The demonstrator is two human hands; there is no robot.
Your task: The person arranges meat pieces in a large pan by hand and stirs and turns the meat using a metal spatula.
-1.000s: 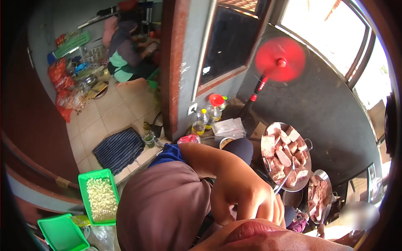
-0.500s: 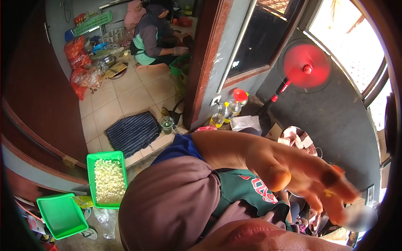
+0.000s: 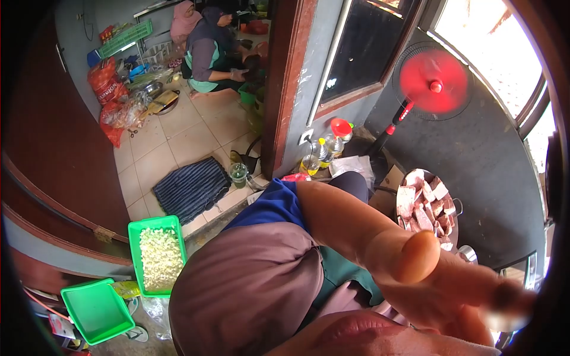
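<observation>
My left hand [image 3: 439, 270] is raised close to the camera, its arm bare below a blue sleeve [image 3: 274, 204]. The thumb stands apart, and the fingers stretch toward the right edge, where their tips blur. A small pale smear shows at the fingertips; I cannot make out what it is. My right hand is out of view. Beyond the hand stands a round, handled pan [image 3: 456, 206] with several reddish-white chunks [image 3: 415, 202], whose kind I cannot tell. A brown cloth [image 3: 243, 279] and green apron [image 3: 350, 279] cover my body.
A green tray of pale chopped pieces [image 3: 160, 259] and a second green tray [image 3: 98, 311] are at left. A red fan [image 3: 435, 86] stands near bottles [image 3: 325, 151]. A striped mat [image 3: 193, 187] and a lidded cup [image 3: 238, 173] are by the doorway. Two people [image 3: 208, 59] work beyond.
My left hand has shifted right and down, closer to the camera. The view has tilted slightly, and more of the pan of chunks shows.
</observation>
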